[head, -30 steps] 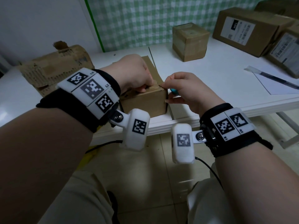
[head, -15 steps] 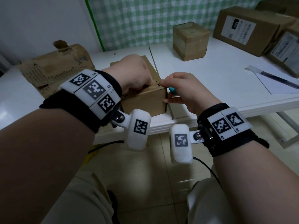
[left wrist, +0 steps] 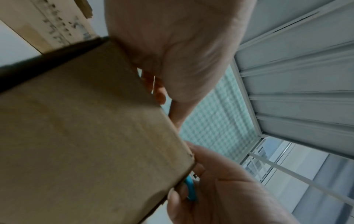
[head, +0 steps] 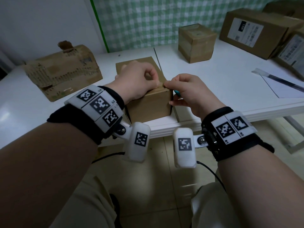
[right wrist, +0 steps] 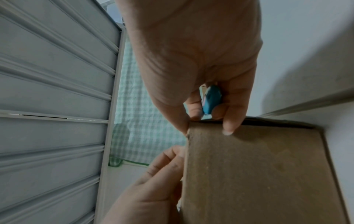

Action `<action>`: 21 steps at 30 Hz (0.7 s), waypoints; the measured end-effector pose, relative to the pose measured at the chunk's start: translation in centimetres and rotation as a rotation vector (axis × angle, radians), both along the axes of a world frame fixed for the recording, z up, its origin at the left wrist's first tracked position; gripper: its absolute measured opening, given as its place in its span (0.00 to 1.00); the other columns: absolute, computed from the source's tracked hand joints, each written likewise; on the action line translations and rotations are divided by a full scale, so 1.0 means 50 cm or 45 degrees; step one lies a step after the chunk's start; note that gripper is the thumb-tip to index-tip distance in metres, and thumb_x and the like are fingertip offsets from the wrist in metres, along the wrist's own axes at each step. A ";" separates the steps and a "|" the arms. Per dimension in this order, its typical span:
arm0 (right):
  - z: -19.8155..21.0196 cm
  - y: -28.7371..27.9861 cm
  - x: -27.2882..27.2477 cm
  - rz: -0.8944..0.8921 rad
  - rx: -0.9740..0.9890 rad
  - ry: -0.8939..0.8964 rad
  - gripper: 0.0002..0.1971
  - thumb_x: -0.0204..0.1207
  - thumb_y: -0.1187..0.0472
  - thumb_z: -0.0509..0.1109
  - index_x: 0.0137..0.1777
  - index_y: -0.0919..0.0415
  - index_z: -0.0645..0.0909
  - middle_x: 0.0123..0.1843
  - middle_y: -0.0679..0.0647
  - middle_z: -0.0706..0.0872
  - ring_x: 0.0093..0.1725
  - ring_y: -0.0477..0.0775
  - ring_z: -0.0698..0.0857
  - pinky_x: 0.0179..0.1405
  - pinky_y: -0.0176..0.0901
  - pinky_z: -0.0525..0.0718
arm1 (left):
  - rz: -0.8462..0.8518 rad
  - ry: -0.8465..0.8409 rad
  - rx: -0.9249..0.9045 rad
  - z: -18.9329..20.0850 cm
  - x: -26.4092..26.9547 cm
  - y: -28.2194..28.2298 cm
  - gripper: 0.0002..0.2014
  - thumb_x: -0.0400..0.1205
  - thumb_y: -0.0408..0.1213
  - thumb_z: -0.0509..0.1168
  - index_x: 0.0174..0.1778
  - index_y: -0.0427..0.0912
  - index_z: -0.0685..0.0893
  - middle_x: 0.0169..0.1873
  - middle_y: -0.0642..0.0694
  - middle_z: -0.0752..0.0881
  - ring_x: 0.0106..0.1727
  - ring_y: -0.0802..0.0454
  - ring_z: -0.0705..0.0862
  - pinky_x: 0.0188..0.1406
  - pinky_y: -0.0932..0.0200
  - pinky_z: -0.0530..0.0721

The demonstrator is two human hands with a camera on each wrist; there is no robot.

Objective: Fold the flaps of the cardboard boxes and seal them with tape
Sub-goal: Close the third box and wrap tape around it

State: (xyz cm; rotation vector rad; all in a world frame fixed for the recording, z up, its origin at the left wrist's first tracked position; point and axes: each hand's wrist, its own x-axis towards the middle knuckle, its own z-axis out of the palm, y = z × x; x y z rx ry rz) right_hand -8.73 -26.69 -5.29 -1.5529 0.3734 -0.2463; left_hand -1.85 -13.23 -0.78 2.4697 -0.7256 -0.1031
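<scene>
Matte brown cardboard box [head: 148, 104], left hand [head: 136, 83] pinching its top edge, right hand [head: 191, 92] pinching corner, curled around blue plastic tool [right wrist: 211, 101]

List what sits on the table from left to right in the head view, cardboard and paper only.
Crushed cardboard piece → small box under the hands → cube-shaped box → large labelled box → white paper sheet.
</scene>
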 end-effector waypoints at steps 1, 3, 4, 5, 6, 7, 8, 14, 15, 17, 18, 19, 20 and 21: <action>-0.001 0.001 0.001 -0.002 0.003 0.002 0.12 0.74 0.62 0.73 0.34 0.58 0.73 0.32 0.52 0.74 0.28 0.49 0.74 0.28 0.39 0.85 | 0.021 -0.030 0.000 -0.001 0.000 0.006 0.05 0.75 0.50 0.70 0.35 0.60 0.81 0.51 0.52 0.78 0.63 0.43 0.74 0.66 0.38 0.72; -0.001 0.001 0.002 -0.010 0.010 0.006 0.12 0.74 0.61 0.73 0.34 0.58 0.73 0.32 0.53 0.74 0.28 0.49 0.74 0.28 0.39 0.85 | 0.019 -0.059 0.059 -0.004 0.005 0.020 0.06 0.77 0.56 0.66 0.47 0.63 0.81 0.61 0.48 0.74 0.70 0.43 0.69 0.72 0.38 0.67; -0.001 0.002 0.003 -0.013 0.012 0.008 0.12 0.74 0.61 0.73 0.35 0.58 0.73 0.33 0.53 0.74 0.28 0.49 0.74 0.27 0.39 0.85 | -0.017 -0.036 0.102 -0.007 0.009 0.028 0.13 0.77 0.59 0.64 0.56 0.64 0.81 0.66 0.48 0.73 0.72 0.43 0.67 0.74 0.37 0.65; -0.002 0.003 0.003 -0.015 0.014 0.009 0.11 0.74 0.61 0.73 0.35 0.58 0.73 0.34 0.54 0.75 0.29 0.49 0.74 0.27 0.38 0.84 | -0.052 -0.008 0.138 -0.010 0.009 0.033 0.19 0.77 0.61 0.63 0.64 0.63 0.79 0.71 0.48 0.71 0.75 0.44 0.66 0.75 0.37 0.63; -0.002 0.004 0.004 -0.017 0.015 0.008 0.11 0.75 0.60 0.73 0.36 0.59 0.73 0.35 0.55 0.75 0.29 0.50 0.74 0.26 0.38 0.84 | -0.075 0.005 0.152 -0.014 0.009 0.035 0.23 0.78 0.61 0.62 0.70 0.62 0.76 0.75 0.47 0.68 0.77 0.44 0.64 0.77 0.39 0.61; -0.003 0.005 0.004 -0.018 0.014 0.006 0.11 0.75 0.60 0.72 0.36 0.59 0.74 0.35 0.55 0.75 0.29 0.50 0.74 0.26 0.38 0.84 | -0.077 0.011 0.152 -0.019 0.009 0.035 0.26 0.79 0.60 0.61 0.73 0.60 0.73 0.78 0.46 0.66 0.79 0.45 0.61 0.79 0.41 0.59; -0.004 0.008 0.004 -0.018 0.012 0.002 0.11 0.74 0.60 0.73 0.36 0.59 0.73 0.35 0.55 0.74 0.29 0.50 0.74 0.26 0.38 0.84 | -0.065 0.013 0.142 -0.023 0.009 0.034 0.26 0.80 0.59 0.60 0.75 0.60 0.71 0.80 0.46 0.64 0.81 0.45 0.58 0.80 0.44 0.56; -0.007 0.014 0.006 -0.025 -0.021 -0.032 0.12 0.75 0.60 0.72 0.34 0.58 0.73 0.32 0.53 0.72 0.29 0.49 0.72 0.25 0.37 0.83 | -0.022 0.057 0.217 -0.032 0.005 0.020 0.24 0.85 0.57 0.52 0.78 0.64 0.63 0.83 0.52 0.54 0.84 0.41 0.45 0.81 0.44 0.46; -0.007 0.015 0.006 -0.024 -0.030 -0.037 0.12 0.75 0.60 0.72 0.34 0.58 0.72 0.32 0.53 0.72 0.29 0.49 0.72 0.25 0.38 0.83 | -0.020 0.054 0.219 -0.034 0.006 0.018 0.23 0.86 0.56 0.51 0.78 0.64 0.63 0.83 0.52 0.54 0.84 0.41 0.45 0.81 0.45 0.45; -0.009 0.016 0.006 -0.025 -0.050 -0.050 0.13 0.75 0.60 0.72 0.33 0.58 0.72 0.31 0.51 0.72 0.28 0.46 0.73 0.26 0.38 0.83 | -0.015 0.043 0.224 -0.036 0.007 0.016 0.22 0.86 0.55 0.50 0.79 0.64 0.63 0.83 0.52 0.54 0.84 0.41 0.45 0.80 0.47 0.45; -0.009 0.017 0.006 -0.027 -0.061 -0.060 0.14 0.75 0.60 0.72 0.32 0.57 0.71 0.30 0.51 0.72 0.27 0.45 0.73 0.26 0.38 0.83 | -0.012 0.043 0.226 -0.036 0.007 0.014 0.22 0.86 0.54 0.50 0.79 0.64 0.63 0.83 0.52 0.54 0.84 0.41 0.45 0.80 0.47 0.45; -0.010 0.018 0.005 -0.030 -0.074 -0.072 0.15 0.75 0.60 0.72 0.32 0.57 0.70 0.29 0.50 0.71 0.25 0.43 0.73 0.26 0.38 0.83 | -0.012 0.045 0.227 -0.036 0.006 0.013 0.22 0.87 0.54 0.50 0.79 0.64 0.63 0.83 0.52 0.53 0.84 0.41 0.45 0.80 0.47 0.45; -0.011 0.019 0.005 -0.033 -0.087 -0.083 0.15 0.75 0.60 0.72 0.31 0.57 0.70 0.28 0.50 0.71 0.24 0.41 0.73 0.26 0.38 0.83 | -0.016 0.044 0.227 -0.035 0.006 0.014 0.22 0.87 0.53 0.50 0.79 0.63 0.63 0.83 0.52 0.53 0.84 0.40 0.45 0.80 0.47 0.45; -0.012 0.020 0.004 -0.036 -0.098 -0.092 0.16 0.75 0.60 0.72 0.30 0.56 0.69 0.28 0.49 0.70 0.22 0.40 0.73 0.25 0.38 0.83 | -0.025 0.041 0.224 -0.035 0.005 0.014 0.22 0.87 0.53 0.49 0.79 0.63 0.63 0.83 0.51 0.53 0.84 0.40 0.45 0.81 0.47 0.44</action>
